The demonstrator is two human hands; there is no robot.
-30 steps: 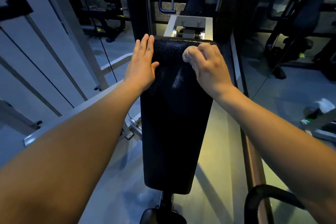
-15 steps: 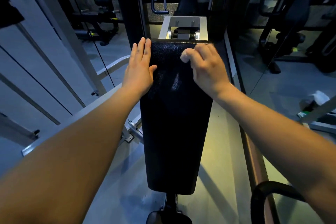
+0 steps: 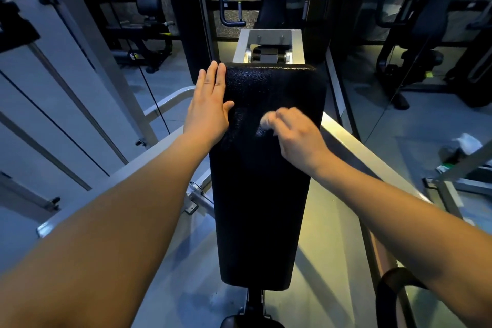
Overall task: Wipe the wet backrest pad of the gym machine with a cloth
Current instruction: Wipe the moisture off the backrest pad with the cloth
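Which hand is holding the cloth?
The right hand grips the pale cloth against the black pad; the left hand rests flat on its edge, empty.

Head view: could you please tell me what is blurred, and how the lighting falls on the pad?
In the head view, the right hand and the pale cloth it grips are motion-blurred; the left hand, flat against the backrest pad, is sharp; lighting is dim and bluish, with a faint sheen on the pad beside the cloth.
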